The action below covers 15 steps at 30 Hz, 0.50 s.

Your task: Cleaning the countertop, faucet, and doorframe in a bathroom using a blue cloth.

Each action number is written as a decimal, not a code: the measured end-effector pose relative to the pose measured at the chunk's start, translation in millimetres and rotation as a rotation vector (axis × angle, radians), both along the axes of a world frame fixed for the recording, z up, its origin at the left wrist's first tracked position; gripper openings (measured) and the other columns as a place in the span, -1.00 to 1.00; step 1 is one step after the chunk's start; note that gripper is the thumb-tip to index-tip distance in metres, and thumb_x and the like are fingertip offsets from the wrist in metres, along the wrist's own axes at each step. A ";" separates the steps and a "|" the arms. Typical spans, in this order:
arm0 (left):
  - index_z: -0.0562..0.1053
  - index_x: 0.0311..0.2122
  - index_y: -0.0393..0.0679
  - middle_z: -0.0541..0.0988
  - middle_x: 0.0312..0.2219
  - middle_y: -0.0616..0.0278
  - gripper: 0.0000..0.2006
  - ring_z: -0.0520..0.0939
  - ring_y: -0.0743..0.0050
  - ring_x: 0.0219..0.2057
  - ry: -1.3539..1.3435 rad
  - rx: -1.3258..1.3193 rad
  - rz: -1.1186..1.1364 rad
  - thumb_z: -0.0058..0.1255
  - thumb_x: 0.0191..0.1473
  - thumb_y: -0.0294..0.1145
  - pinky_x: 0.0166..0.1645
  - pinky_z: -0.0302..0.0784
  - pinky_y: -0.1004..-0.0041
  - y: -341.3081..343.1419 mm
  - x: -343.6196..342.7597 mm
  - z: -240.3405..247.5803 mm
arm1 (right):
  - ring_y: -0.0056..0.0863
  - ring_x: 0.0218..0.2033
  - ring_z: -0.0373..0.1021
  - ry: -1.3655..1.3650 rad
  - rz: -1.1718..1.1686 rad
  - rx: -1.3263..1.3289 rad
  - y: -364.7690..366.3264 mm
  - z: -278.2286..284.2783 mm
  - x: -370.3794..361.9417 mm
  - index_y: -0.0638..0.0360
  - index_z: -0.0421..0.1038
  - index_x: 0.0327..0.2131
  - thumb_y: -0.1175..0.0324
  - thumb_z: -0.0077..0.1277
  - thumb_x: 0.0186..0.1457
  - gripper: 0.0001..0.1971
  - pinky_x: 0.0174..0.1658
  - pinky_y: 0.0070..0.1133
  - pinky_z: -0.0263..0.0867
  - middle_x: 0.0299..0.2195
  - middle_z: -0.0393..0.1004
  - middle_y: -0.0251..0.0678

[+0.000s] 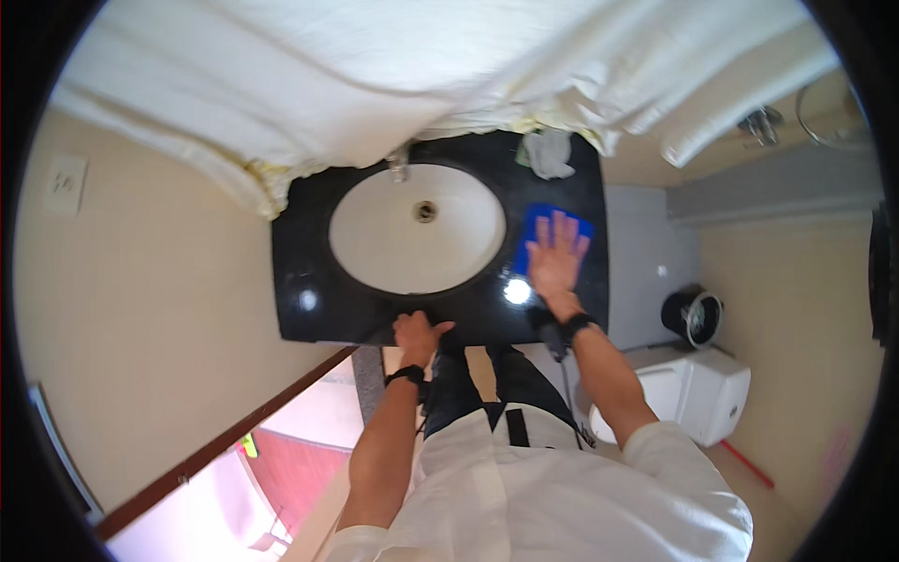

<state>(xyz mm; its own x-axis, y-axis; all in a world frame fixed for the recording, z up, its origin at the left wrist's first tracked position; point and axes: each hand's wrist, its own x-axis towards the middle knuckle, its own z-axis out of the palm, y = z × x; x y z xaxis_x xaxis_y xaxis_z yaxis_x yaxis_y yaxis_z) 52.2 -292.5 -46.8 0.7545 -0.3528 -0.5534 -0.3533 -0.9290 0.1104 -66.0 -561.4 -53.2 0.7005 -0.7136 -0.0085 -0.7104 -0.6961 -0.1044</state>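
My right hand (556,258) lies flat with fingers spread on a blue cloth (526,239), pressed against the black countertop (302,248) right of the sink. The cloth shows around the fingers and at the hand's left side. At the front edge of the counter rests my left hand (418,335), its thumb stretched out to the right and its fingers bent on the edge, holding no loose object. Between and beyond the hands lies the oval white sink (365,239), with a drain (425,212) and a metal faucet (399,167) at its back.
A crumpled greyish-white cloth (549,154) lies at the counter's back right corner. White draped fabric (356,84) hangs along the back. To the right are a black bin (691,317) and a white toilet (707,389). An outlet (66,185) is on the left wall.
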 end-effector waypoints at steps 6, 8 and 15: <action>0.54 -0.38 -0.26 0.51 -0.30 -0.16 -0.34 0.52 -0.17 -0.18 -0.039 -0.013 -0.048 0.27 -0.31 0.26 -0.08 0.47 0.13 -2.8 0.6 2.5 | -0.15 0.33 -0.17 -0.169 0.512 0.268 87.7 12.3 -19.8 -0.08 0.28 0.14 0.04 -0.13 0.15 -0.51 0.28 -0.01 -0.35 0.28 0.03 -0.26; 0.53 -0.39 -0.27 0.51 -0.30 -0.16 -0.35 0.52 -0.18 -0.17 -0.041 -0.031 -0.043 0.28 -0.31 0.25 -0.08 0.47 0.12 -1.7 -3.0 5.9 | -0.14 0.32 -0.15 -0.131 0.554 0.313 89.9 12.7 -61.8 -0.07 0.27 0.15 0.04 -0.11 0.15 -0.50 0.28 0.00 -0.33 0.28 0.03 -0.24; 0.52 -0.39 -0.28 0.49 -0.31 -0.18 -0.37 0.50 -0.19 -0.17 -0.004 -0.028 -0.021 0.29 -0.29 0.21 -0.08 0.45 0.10 -7.6 -4.9 10.5 | -0.03 0.32 -0.17 -0.102 0.003 -0.003 -20.4 4.6 -39.8 0.02 0.18 0.21 0.07 -0.24 0.22 -0.48 0.24 0.04 -0.26 0.29 -0.04 -0.11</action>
